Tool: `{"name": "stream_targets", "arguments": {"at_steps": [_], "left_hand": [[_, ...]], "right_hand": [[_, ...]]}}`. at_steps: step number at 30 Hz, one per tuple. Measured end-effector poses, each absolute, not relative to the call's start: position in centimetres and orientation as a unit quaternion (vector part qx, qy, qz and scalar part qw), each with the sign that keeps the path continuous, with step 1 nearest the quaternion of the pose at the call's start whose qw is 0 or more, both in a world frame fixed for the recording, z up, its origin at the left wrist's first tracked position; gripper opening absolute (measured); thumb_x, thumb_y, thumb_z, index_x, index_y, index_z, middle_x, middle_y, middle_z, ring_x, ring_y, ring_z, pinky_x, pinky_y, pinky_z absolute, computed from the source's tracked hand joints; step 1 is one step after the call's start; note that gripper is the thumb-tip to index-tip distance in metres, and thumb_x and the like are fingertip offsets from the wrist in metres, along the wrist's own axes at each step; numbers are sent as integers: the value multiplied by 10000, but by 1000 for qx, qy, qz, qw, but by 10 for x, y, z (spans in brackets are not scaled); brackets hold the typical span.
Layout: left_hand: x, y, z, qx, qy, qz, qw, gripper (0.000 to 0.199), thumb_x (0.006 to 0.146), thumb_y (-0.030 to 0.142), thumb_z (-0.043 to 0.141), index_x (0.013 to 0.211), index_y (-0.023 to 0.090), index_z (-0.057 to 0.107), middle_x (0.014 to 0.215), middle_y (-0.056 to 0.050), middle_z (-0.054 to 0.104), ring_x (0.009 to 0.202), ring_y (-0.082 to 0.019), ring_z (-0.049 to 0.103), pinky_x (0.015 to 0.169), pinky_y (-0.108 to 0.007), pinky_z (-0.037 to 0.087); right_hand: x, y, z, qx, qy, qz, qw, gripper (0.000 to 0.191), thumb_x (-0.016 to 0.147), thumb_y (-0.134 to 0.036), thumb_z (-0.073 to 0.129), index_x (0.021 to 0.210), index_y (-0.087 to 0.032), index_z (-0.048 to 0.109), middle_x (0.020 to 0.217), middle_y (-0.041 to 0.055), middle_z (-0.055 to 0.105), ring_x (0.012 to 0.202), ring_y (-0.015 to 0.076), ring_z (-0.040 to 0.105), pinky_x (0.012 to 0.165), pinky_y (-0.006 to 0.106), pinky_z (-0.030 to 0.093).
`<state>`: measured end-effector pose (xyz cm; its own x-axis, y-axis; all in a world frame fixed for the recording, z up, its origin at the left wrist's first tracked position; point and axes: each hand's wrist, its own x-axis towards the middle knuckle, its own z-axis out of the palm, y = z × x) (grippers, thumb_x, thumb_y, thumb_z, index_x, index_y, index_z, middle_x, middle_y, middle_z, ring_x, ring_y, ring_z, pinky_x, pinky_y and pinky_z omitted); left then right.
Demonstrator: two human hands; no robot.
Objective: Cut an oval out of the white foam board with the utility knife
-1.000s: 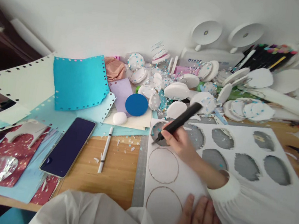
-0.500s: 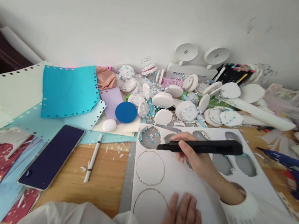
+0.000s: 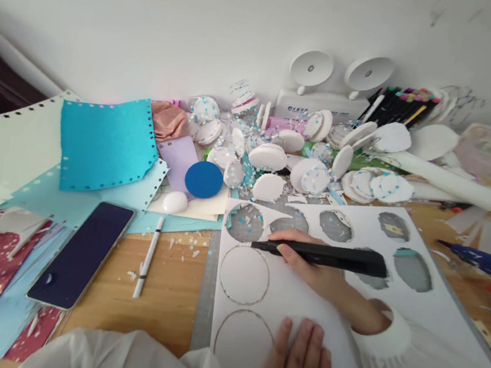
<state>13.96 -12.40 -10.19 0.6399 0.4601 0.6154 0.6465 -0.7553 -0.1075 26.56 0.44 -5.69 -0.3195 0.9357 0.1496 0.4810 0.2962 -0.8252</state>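
Observation:
My right hand is closed around a black utility knife, held nearly level with its tip pointing left. That tip is at the upper rim of a drawn circle on a white sheet; whether it touches cannot be made out. My left hand lies flat on the sheet near the bottom, fingers stretched out, beside a second drawn circle. Several round holes run along the sheet's far side, and a grey cutting mat shows through them and along the left edge.
Left of the sheet lie a white pen, a phone and coloured papers. Behind stand many white discs, a blue oval disc, a twin-head lamp and markers. A blue glue gun is at right.
My right hand has brought the knife slightly left and down, its tip now at the upper circle's rim. My left hand stays flat. The view has shifted slightly.

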Motion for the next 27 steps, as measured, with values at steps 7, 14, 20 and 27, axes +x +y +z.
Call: {"name": "stream_targets", "arguments": {"at_steps": [7, 14, 20, 27], "left_hand": [[139, -125, -101, -897, -313, -277, 146, 403, 979, 153, 304, 975, 167, 706, 1114, -53, 736, 1078, -216, 658, 1171, -573, 174], [144, -131, -117, -883, -329, -300, 152, 258, 933, 234, 448, 982, 176, 695, 1250, -99, 665, 1215, -282, 580, 1137, -678, 144], [139, -129, -111, -900, -311, -265, 152, 290, 948, 276, 429, 1043, 179, 685, 1292, -101, 638, 1243, -288, 558, 1146, -678, 132], [137, -128, -106, -907, -306, -252, 140, 282, 952, 237, 423, 1039, 187, 686, 1259, -86, 662, 1211, -275, 586, 1139, -682, 126]], "right_hand": [[265, 2, -51, -436, -805, 300, 268, 214, 928, -322, 517, 1043, -236, 675, 1004, 37, 736, 929, 183, 680, 864, 303, 533], [266, 6, -52, -386, -839, 242, 297, 171, 894, -248, 555, 1017, -214, 670, 896, 51, 729, 841, 184, 686, 775, 289, 547], [270, 7, -53, -366, -849, 235, 300, 178, 888, -217, 540, 1021, -222, 659, 872, 53, 729, 816, 187, 683, 732, 293, 546], [280, -6, -45, -439, -799, 238, 335, 146, 902, -222, 546, 1013, -247, 637, 928, 37, 737, 845, 174, 699, 736, 273, 547]]}}
